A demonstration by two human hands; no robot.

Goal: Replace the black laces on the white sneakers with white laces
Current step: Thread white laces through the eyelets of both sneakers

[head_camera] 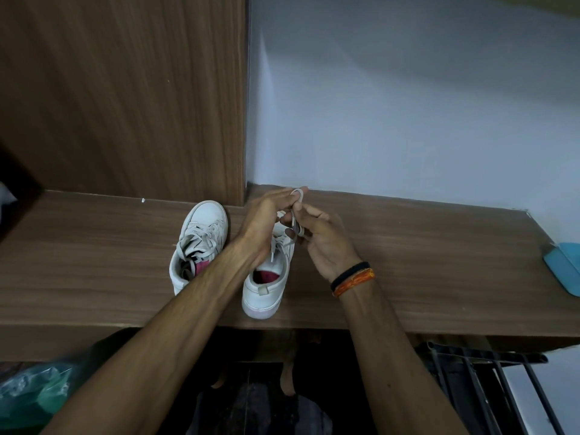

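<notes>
- Two white sneakers stand side by side on a wooden shelf (408,246), toes toward 12 o'clock, heels toward the viewer.
- The left sneaker (201,243) sits at about 9 o'clock from the hands; it is laced in white, with loose ends spilling over the tongue and a grey lace end lying in its pink-lined opening.
- The right sneaker (266,287) has its heel at the shelf's front edge, at 6 o'clock from the hands; its toe and upper eyelets are hidden under the hands.
- The left hand (266,221) reaches across the right sneaker, fingers curled, pinching a small loop of white lace (296,196) at its fingertips.
- The right hand (326,243) sits at 4 o'clock from the left one, just beside it, fingers curled round the same lace lower down, where a second loop shows by the thumb.
- The lace runs from the hands down toward the right sneaker's tongue; which eyelet it enters I cannot tell.
- The right wrist wears a black band and an orange band (353,282).
- A wooden panel (125,89) rises behind the left sneaker at 11 o'clock; a pale wall (408,105) stands behind the rest of the shelf.
- A blue object (565,265) lies at the shelf's 3 o'clock end, cut off by the frame.
- A dark metal rack (489,381) shows below the shelf at 5 o'clock, a green-blue plastic bag (34,390) at 7 o'clock.
</notes>
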